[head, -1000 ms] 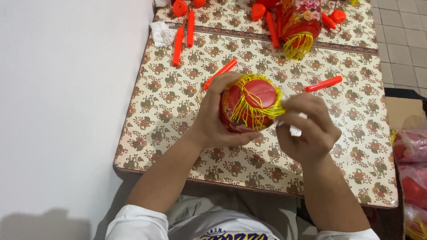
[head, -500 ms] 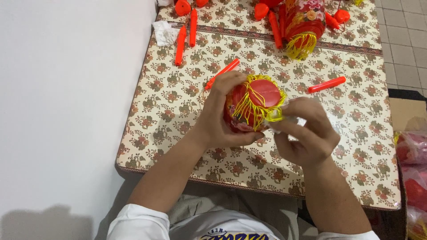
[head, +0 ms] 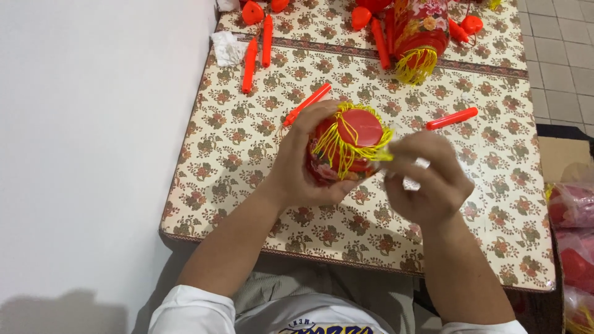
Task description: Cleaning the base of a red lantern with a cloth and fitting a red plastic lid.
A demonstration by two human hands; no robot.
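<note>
Red lantern is gripped round its body by left hand — light, crushable; right hand is pinched on loose yellow fringe above desk.

Red lantern in left hand: glossy printed body, smooth matt plastic cap, stringy yellow thread fringe. Table: shiny floral oilcloth. Far sticks: smooth red plastic. Crumpled white tissue, far left. Floor: matt grey tile.
</note>
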